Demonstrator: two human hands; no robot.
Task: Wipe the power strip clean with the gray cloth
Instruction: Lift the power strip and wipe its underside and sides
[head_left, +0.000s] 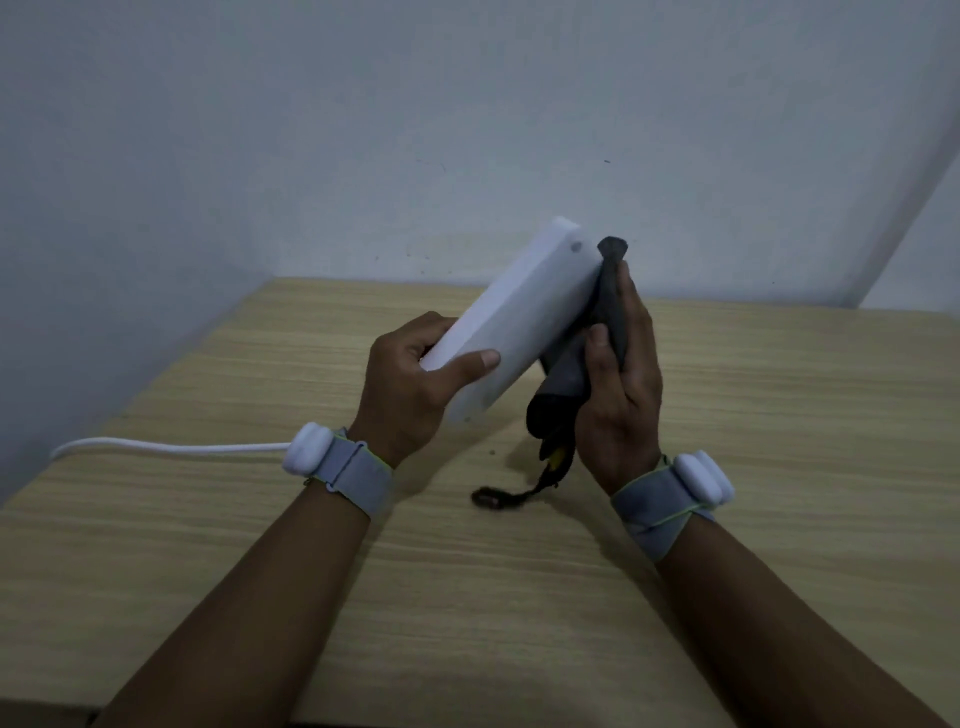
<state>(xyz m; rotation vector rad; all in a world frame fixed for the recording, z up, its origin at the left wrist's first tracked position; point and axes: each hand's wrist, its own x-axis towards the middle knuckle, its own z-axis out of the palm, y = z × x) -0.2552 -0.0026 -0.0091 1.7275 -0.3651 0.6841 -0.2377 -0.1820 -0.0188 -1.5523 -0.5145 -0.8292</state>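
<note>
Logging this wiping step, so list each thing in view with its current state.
power strip: lifted off the table, tilted, plain side showing
gray cloth: pressed along the strip's right edge, tail hanging
left hand: gripping the strip's lower end
right hand: holding the cloth
cord: lying on the table

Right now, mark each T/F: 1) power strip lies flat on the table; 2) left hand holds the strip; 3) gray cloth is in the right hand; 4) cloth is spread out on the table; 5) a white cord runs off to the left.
1) False: the power strip is lifted and tilted above the table.
2) True: the left hand grips its lower end.
3) True: the right hand presses the gray cloth against the strip's side.
4) False: it is bunched in the hand.
5) True: the white cord lies on the table.
</note>
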